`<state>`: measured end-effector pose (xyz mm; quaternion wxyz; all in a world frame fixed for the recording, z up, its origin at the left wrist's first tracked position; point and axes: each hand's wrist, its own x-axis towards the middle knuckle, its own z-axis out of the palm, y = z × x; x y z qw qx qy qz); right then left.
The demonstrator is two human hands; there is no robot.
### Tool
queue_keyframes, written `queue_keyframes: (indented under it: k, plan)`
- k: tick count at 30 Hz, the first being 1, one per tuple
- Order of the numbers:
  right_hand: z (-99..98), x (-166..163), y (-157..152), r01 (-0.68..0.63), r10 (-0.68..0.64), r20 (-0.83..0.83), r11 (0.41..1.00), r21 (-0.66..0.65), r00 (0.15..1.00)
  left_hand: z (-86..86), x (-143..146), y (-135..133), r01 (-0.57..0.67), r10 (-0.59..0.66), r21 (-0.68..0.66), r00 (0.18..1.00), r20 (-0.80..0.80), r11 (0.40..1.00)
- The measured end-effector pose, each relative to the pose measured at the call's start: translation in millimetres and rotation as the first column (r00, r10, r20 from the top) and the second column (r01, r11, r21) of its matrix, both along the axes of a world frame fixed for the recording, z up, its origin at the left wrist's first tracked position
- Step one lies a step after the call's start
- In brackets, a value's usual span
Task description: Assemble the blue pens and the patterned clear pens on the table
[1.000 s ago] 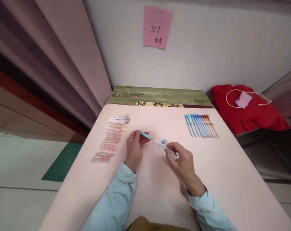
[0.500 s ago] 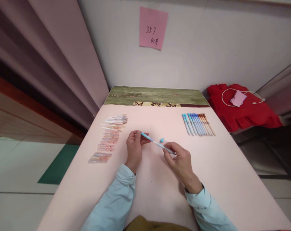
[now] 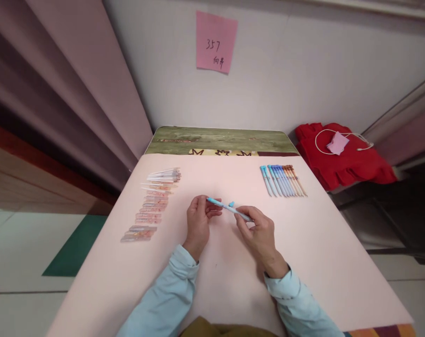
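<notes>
Between my two hands, tilted down to the right, is a slim pen (image 3: pixel 228 206) with a bright blue upper end and a pale blue lower barrel. My left hand (image 3: pixel 198 222) pinches the blue end between thumb and fingers. The pale end is in the fingertips of my right hand (image 3: pixel 257 231). A small blue pen topper (image 3: pixel 231 204) lies on the table just behind the pen, partly hidden by it. At the right, several finished-looking pens (image 3: pixel 284 181) in blue, violet and brown lie side by side in a row.
On the left of the pale-covered table (image 3: pixel 219 295) lie white refills (image 3: pixel 164 175), pink printed barrels (image 3: pixel 152 206) and greyish barrels (image 3: pixel 138 233). A pink note (image 3: pixel 216 42) is on the wall. A red cloth (image 3: pixel 360 161) with a white cable lies beyond the right edge.
The pen's two halves have come together; the thin white length between them no longer shows. My hands are slightly closer, and the whole view has shifted a little.
</notes>
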<state>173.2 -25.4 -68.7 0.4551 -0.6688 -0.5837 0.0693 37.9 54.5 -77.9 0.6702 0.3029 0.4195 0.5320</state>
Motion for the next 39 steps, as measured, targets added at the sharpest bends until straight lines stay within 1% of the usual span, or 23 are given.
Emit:
queue_keyframes:
  k: [6, 11, 19, 24, 27, 30, 34, 39]
  plan:
    - [2.6, -0.9, -0.7, -0.020, 0.020, -0.019, 1.000, 0.017, 1.000, 0.1, 0.6, -1.1, 0.079, -0.079, 0.009, 0.994, 0.081, 0.997]
    - [0.6, 2.6, -0.5, -0.024, 0.024, -0.025, 0.999, 0.021, 0.999, -2.7, -0.7, -0.5, 0.148, -0.143, -0.020, 0.976, 0.162, 0.989]
    - [-5.0, 4.2, 1.3, -0.011, 0.011, -0.007, 1.000, -0.001, 1.000, -5.0, 3.8, -6.5, 0.202, -0.188, -0.056, 0.964, 0.187, 0.978]
    - [-5.3, 1.5, 1.7, -0.008, 0.009, 0.024, 0.999, -0.048, 1.000, -6.2, 5.5, -7.8, 0.187, -0.177, -0.039, 0.967, 0.185, 0.982]
    - [-2.3, -3.0, 0.3, -0.009, 0.006, -0.029, 0.995, -0.103, 1.000, -6.2, 5.1, -6.5, 0.157, -0.145, -0.049, 0.972, 0.186, 0.986]
    - [-0.9, -6.5, -0.9, 0.009, -0.017, -0.064, 0.993, -0.117, 0.998, -6.3, 4.4, -5.7, 0.142, -0.132, -0.046, 0.976, 0.175, 0.989]
    - [-3.6, -5.3, -1.0, 0.041, -0.045, -0.038, 0.994, -0.100, 0.998, -4.7, 4.6, -7.1, 0.149, -0.144, -0.016, 0.975, 0.171, 0.989]
    - [-6.1, -0.6, -1.2, 0.051, -0.052, 0.003, 0.985, -0.166, 0.999, -2.3, 5.4, -8.7, 0.156, -0.153, -0.002, 0.976, 0.157, 0.988]
